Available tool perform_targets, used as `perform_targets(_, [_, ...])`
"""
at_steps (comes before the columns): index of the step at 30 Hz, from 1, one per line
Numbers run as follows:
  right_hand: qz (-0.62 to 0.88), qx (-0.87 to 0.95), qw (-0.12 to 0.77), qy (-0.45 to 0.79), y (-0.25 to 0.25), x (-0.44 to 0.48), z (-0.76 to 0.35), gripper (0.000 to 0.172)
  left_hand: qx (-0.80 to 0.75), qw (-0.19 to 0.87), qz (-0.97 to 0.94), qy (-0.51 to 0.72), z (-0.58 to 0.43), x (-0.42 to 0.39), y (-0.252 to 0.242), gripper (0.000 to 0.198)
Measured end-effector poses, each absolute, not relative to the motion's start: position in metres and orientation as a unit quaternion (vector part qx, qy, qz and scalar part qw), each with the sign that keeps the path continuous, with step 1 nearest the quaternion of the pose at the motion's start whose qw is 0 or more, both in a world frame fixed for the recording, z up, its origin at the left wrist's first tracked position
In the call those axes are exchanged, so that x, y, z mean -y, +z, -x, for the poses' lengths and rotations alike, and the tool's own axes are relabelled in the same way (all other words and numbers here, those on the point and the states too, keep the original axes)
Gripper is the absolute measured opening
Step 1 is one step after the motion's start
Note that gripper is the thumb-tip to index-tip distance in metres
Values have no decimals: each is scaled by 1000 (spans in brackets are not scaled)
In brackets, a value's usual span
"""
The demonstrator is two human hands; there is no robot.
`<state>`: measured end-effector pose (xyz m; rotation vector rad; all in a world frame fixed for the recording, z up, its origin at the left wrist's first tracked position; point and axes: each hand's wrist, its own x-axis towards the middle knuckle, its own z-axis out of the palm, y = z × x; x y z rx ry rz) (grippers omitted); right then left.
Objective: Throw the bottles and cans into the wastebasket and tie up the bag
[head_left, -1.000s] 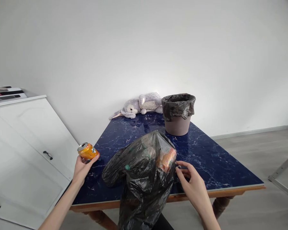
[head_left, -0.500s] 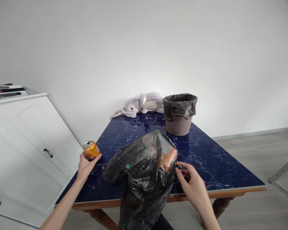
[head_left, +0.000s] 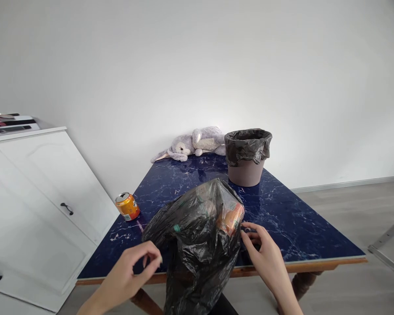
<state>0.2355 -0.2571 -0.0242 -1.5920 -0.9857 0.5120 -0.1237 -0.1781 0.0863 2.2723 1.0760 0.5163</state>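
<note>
A pale, bare wall [head_left: 197,57] fills the upper view, meeting a grey wood-look floor [head_left: 348,205] at right. Against it stands a table [head_left: 292,232] with a glossy, dark blue marbled top, wooden edge and turned legs; a white cabinet [head_left: 29,197] is to its left.

A black plastic bag [head_left: 197,262] lies between the two hands, draped over the table's near edge and hanging below it (thin enough to show an orange, can-like shape [head_left: 231,218] on its right side).

Farther back, a mauve bin [head_left: 244,173] with a dark liner [head_left: 239,151] folded over its rim stands just beside a grey plush rabbit [head_left: 210,143] lying along the wall.

The right hand [head_left: 261,245] is at the bag's right side, fingers bent and narrow; whether it grips plastic I cannot tell. The left hand [head_left: 131,267], empty, curls into a loose loop just left of the bag.

Smallest is an orange can [head_left: 127,205], upright at the table's left edge, beyond the left hand and apart from it.
</note>
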Motion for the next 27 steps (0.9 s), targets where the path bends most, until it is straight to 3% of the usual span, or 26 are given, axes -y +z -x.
perform_targets(4, [674, 419, 569, 214, -27, 256, -235, 48, -377, 303, -869, 108, 100, 195, 83, 25])
perform_targets(12, [657, 423, 587, 212, -26, 256, -230, 46, -345, 196, -896, 200, 71, 197, 58, 43])
perform_targets(19, [660, 421, 583, 217, -26, 255, -231, 47, -340, 164, -897, 229, 52, 200, 54, 61])
perform_targets(27, [667, 429, 565, 226, -25, 257, -231, 47, -342, 205, -885, 239, 29, 192, 58, 53])
